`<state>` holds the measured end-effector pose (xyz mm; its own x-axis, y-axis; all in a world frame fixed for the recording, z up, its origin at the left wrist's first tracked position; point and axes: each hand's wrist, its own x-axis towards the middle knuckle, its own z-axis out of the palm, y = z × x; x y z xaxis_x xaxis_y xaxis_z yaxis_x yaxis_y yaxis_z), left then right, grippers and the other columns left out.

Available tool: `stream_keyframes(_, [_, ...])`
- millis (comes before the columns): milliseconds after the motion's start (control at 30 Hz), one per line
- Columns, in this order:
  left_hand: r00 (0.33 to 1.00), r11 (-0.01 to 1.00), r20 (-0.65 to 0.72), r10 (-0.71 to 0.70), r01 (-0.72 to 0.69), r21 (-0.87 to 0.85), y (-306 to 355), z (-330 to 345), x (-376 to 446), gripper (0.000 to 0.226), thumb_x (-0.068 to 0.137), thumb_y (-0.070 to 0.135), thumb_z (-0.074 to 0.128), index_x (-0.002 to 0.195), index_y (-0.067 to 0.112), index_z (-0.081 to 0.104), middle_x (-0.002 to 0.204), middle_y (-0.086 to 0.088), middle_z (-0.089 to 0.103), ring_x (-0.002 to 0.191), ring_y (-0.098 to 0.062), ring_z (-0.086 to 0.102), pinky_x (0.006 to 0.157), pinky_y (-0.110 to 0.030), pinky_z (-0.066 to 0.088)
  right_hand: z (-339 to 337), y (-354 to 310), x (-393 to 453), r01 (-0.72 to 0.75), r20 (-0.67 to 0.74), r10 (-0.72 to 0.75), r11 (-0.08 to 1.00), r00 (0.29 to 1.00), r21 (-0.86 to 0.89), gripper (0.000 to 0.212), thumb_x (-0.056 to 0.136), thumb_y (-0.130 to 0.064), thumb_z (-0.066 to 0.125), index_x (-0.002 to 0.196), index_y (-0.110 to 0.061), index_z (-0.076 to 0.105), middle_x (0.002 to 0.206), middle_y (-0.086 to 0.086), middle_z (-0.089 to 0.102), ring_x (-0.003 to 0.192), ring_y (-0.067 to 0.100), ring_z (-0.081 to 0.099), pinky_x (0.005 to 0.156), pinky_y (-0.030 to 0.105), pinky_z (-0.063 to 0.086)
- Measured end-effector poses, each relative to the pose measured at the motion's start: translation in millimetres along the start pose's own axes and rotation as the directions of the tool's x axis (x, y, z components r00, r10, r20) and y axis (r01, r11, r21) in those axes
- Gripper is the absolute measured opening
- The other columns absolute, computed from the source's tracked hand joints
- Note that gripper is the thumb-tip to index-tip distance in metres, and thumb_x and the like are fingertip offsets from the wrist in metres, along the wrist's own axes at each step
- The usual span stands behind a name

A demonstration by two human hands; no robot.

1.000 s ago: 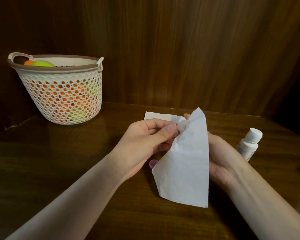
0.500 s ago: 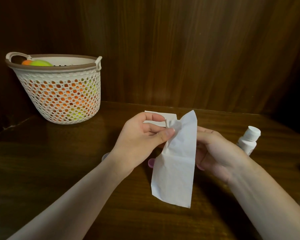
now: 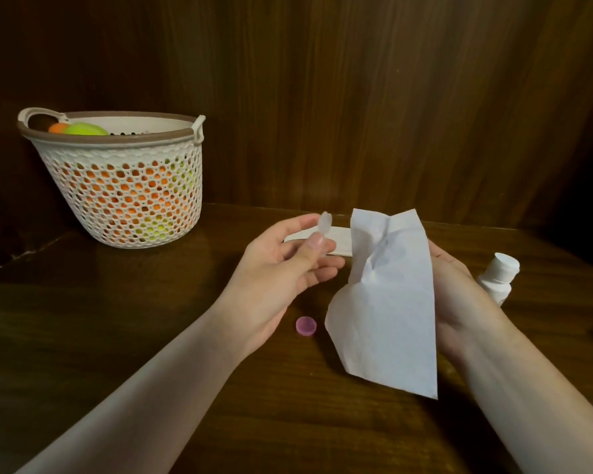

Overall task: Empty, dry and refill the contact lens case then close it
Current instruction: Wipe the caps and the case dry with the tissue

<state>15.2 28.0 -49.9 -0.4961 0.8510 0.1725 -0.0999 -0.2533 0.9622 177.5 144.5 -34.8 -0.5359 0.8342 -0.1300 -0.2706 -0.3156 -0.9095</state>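
My left hand (image 3: pixel 281 271) pinches the clear contact lens case (image 3: pixel 324 227) between thumb and fingers, holding it upright above the table. My right hand (image 3: pixel 459 289) holds a white tissue (image 3: pixel 387 302) that hangs down in front of it, a short way right of the case. A pink lens case cap (image 3: pixel 305 326) lies on the wooden table (image 3: pixel 117 336) below my left hand. The white solution bottle (image 3: pixel 498 278) stands behind my right hand, partly hidden.
A white lattice basket (image 3: pixel 124 186) with orange and green items stands at the back left. A flat white packet (image 3: pixel 336 241) lies behind my hands. Dark wood panels close off the back and left side.
My hands have drawn apart: the tissue has come off the lens case, which now shows bare in my left hand. The pink cap on the table is now uncovered.
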Motion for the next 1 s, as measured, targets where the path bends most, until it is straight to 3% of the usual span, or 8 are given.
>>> stream_keyframes(100, [1.000, 0.997, 0.025, -0.001, 0.003, -0.075, 0.0, 0.2, 0.8, 0.051, 0.092, 0.021, 0.073, 0.137, 0.042, 0.060, 0.124, -0.006, 0.075, 0.106, -0.023, 0.079, 0.089, -0.035, 0.064, -1.3, 3.7, 2.9, 0.008, -0.090, -0.013, 0.999, 0.996, -0.054, 0.024, 0.084, -0.007, 0.083, 0.080, -0.031, 0.084, 0.078, -0.002, 0.082, 0.058, 0.014, 0.078, 0.040, 0.025, 0.054])
stream_keyframes(200, [0.998, 0.997, 0.058, 0.002, 0.003, -0.079, -0.7, 0.5, 0.5, 0.046, 0.103, 0.014, 0.064, 0.136, 0.045, 0.063, 0.131, -0.008, 0.069, 0.109, -0.023, 0.078, 0.092, -0.035, 0.064, -1.7, 7.1, 2.5, 0.033, -0.104, -0.045, 0.993, 0.994, -0.114, 0.020, 0.089, -0.010, 0.083, 0.091, -0.030, 0.081, 0.080, -0.003, 0.082, 0.059, 0.012, 0.078, 0.041, 0.025, 0.054])
stream_keyframes(367, [0.999, 0.994, 0.039, -0.023, 0.027, -0.108, -2.0, 0.7, 2.7, 0.036, 0.100, 0.017, 0.066, 0.130, 0.038, 0.061, 0.124, -0.008, 0.072, 0.102, -0.024, 0.080, 0.083, -0.031, 0.065, -3.2, 7.0, 3.2, -0.001, -0.034, -0.002, 0.995, 0.999, -0.099, 0.023, 0.093, -0.008, 0.078, 0.105, -0.028, 0.082, 0.094, 0.004, 0.084, 0.067, 0.017, 0.080, 0.046, 0.029, 0.058])
stream_keyframes(467, [1.000, 0.997, -0.014, -0.002, 0.001, -0.082, -2.7, -0.8, 3.5, 0.040, 0.096, 0.020, 0.073, 0.131, 0.031, 0.057, 0.110, 0.000, 0.080, 0.100, -0.024, 0.080, 0.082, -0.032, 0.065, -2.9, 7.4, 3.5, -0.010, 0.001, 0.010, 0.994, 1.000, -0.109, 0.025, 0.094, -0.006, 0.076, 0.095, -0.029, 0.085, 0.094, 0.005, 0.084, 0.068, 0.018, 0.080, 0.050, 0.031, 0.061])
stream_keyframes(533, [0.997, 0.999, -0.071, 0.022, -0.024, -0.034, -2.2, -0.5, 3.3, 0.046, 0.088, 0.024, 0.080, 0.129, 0.028, 0.059, 0.112, 0.002, 0.081, 0.100, -0.020, 0.080, 0.083, -0.032, 0.065, -2.7, 8.9, 2.4, 0.024, 0.040, -0.019, 0.992, 0.999, -0.125, 0.029, 0.093, -0.007, 0.077, 0.086, -0.034, 0.085, 0.095, 0.003, 0.084, 0.072, 0.017, 0.081, 0.052, 0.031, 0.061])
stream_keyframes(700, [0.981, 0.992, -0.180, 0.070, -0.049, 0.117, -8.2, -0.2, 2.6, 0.040, 0.082, 0.027, 0.088, 0.117, 0.029, 0.067, 0.113, 0.006, 0.079, 0.101, -0.016, 0.079, 0.093, -0.040, 0.064, 5.1, 19.5, -1.7, 0.051, 0.156, -0.026, 0.986, 0.987, -0.157, 0.015, 0.090, -0.020, 0.082, 0.098, -0.033, 0.083, 0.105, 0.004, 0.083, 0.090, 0.020, 0.082, 0.065, 0.030, 0.062])
stream_keyframes(867, [0.980, 0.979, -0.119, 0.160, -0.142, 0.149, -13.1, -0.5, -1.4, 0.037, 0.079, 0.027, 0.087, 0.113, 0.022, 0.072, 0.108, 0.006, 0.081, 0.106, -0.014, 0.078, 0.089, -0.037, 0.065, 12.4, 25.6, -7.9, 0.121, 0.232, -0.094, 0.987, 0.968, -0.107, 0.041, 0.068, -0.022, 0.085, 0.108, -0.017, 0.081, 0.108, 0.010, 0.083, 0.101, 0.023, 0.081, 0.076, 0.027, 0.064])
stream_keyframes(1000, [0.979, 0.966, -0.067, 0.191, -0.176, 0.191, -14.1, 2.3, -6.3, 0.032, 0.081, 0.037, 0.083, 0.109, 0.024, 0.076, 0.105, 0.008, 0.082, 0.102, -0.015, 0.078, 0.079, -0.030, 0.066, 11.4, 22.7, -8.9, 0.193, 0.200, -0.172, 0.977, 0.965, -0.087, 0.037, 0.060, -0.025, 0.086, 0.098, -0.025, 0.086, 0.106, 0.007, 0.084, 0.100, 0.019, 0.081, 0.075, 0.025, 0.064])
